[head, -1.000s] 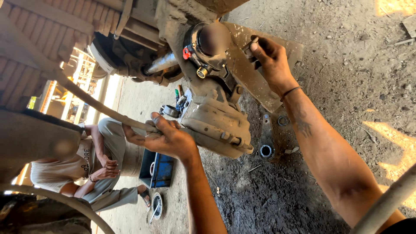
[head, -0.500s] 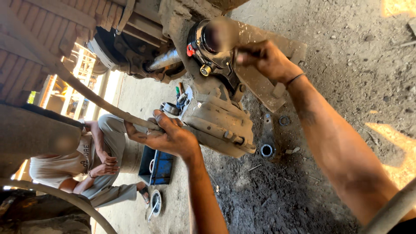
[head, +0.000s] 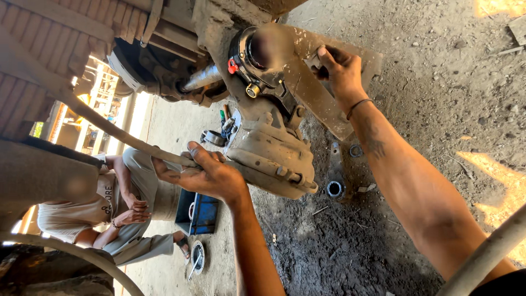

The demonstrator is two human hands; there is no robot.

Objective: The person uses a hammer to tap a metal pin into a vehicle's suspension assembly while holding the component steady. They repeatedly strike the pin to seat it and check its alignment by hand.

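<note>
Two hands busy: your left hand (head: 211, 175) grips long bar (head: 109, 129); right hand (head: 341, 68) clutches metal plate (head: 312, 90). Big, dusty brake part (head: 271, 156) looks heavy, hard. Hold thick edges.

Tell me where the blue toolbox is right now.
The blue toolbox sits on the dirt ground at lower centre-left of the head view, below the left hand, beside a seated person.

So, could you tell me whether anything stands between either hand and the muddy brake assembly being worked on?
Nothing visible does. The left hand grips a long bar right beside the caliper, and the right hand already rests on the flat plate behind the hub.
</note>
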